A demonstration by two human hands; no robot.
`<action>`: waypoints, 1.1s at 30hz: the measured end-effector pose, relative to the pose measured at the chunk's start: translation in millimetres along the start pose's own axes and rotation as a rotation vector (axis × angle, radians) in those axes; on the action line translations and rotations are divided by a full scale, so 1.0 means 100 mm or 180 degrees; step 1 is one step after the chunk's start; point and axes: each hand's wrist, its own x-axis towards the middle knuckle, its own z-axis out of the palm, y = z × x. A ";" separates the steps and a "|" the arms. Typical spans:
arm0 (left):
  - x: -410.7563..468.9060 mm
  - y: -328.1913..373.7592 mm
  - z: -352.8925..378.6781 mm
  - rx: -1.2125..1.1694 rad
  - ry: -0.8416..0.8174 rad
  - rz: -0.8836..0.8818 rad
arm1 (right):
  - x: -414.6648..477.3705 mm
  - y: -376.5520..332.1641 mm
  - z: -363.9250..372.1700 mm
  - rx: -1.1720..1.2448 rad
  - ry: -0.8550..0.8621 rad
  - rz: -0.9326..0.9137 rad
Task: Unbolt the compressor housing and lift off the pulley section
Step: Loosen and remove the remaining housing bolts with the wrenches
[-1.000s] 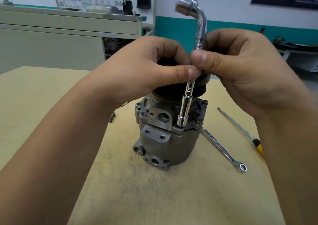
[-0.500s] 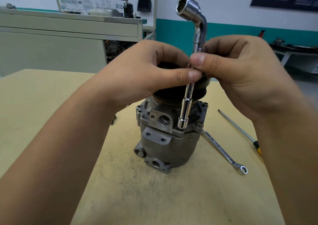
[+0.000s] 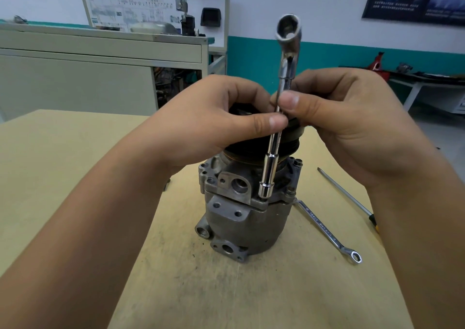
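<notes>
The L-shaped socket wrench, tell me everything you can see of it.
The L-shaped socket wrench looks like polished chrome steel: a thin shaft with a socket at each end. It stands nearly upright, leaning slightly, in front of the black pulley. Its lower socket sits on the compressor housing flange. The bent upper socket opens toward the camera, blurred. The left hand and right hand pinch its shaft.

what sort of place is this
Probably an automotive training workshop: a wall-mounted wiring-diagram board, a compressor standing on a wooden bench, and a socket wrench seated on it.
</notes>
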 end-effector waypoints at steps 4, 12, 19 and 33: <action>0.01 0.00 0.02 -0.0033 0.0051 0.0024 | 0.00 0.01 -0.01 -0.0029 0.0008 0.0036; 0.01 0.02 0.03 -0.0079 0.0082 -0.0031 | -0.01 -0.01 0.00 0.0157 0.0021 -0.0004; 0.00 0.02 0.04 -0.0082 0.0011 -0.0046 | 0.00 0.01 0.01 0.0067 0.0045 -0.0034; -0.01 0.01 0.01 -0.0291 -0.0107 -0.0024 | -0.01 0.01 0.00 0.0031 -0.0145 -0.0043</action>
